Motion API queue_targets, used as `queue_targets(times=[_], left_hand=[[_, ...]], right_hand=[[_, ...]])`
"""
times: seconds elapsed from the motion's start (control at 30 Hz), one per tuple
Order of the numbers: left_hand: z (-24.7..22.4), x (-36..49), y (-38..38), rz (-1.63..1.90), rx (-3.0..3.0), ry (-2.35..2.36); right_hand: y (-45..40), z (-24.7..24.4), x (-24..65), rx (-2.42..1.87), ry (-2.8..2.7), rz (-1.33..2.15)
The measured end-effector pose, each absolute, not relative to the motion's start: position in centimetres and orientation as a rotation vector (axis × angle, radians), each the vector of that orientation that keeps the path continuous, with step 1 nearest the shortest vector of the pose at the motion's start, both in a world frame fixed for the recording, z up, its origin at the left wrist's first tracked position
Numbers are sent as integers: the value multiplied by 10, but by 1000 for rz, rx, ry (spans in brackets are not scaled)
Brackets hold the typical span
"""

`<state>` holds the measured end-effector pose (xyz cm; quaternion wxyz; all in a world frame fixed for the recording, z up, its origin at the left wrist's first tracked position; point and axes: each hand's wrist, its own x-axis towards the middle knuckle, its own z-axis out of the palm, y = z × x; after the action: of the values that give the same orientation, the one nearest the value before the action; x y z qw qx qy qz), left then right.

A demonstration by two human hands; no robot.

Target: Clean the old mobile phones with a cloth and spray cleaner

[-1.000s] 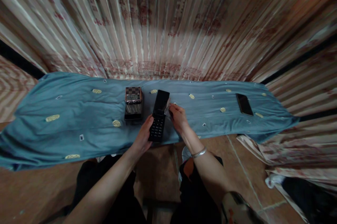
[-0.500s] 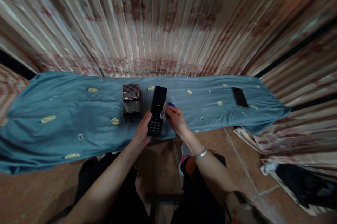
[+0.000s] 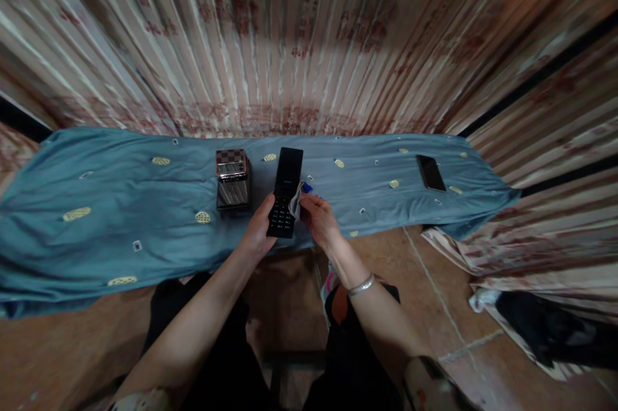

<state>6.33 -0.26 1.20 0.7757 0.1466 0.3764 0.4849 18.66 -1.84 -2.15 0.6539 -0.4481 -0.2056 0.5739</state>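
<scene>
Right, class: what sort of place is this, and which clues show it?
Probably a room in a home: patterned curtains hang behind a blue cloth with yellow motifs, above a tiled floor.

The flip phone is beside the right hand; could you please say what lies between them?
The head view shows a pale cloth, pinched by the right hand, overlapping the flip phone.

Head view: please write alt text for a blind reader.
An open flip phone is in a person's left hand; the right hand holds a whitish wipe at its edge. A checker-topped box, left, and a smartphone, right, rest on blue fabric.
</scene>
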Motion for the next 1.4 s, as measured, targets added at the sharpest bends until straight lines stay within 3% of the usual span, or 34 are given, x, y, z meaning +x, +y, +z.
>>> queue_targets(times=[0.6,0.8,1.07,1.4], left_hand=[[23,70,26,1110,331,758],[20,67,33,1108,273,783],[23,67,37,1070,225,783],[15,81,30,1024,259,813]], right_hand=[[-34,-16,175,-1097,-754,1329],[-39,-22,177,-1261,-1161,947],[-42,-19,189,-1265,-1747,100],[-43,-11,181,-1279,-1973,-1]])
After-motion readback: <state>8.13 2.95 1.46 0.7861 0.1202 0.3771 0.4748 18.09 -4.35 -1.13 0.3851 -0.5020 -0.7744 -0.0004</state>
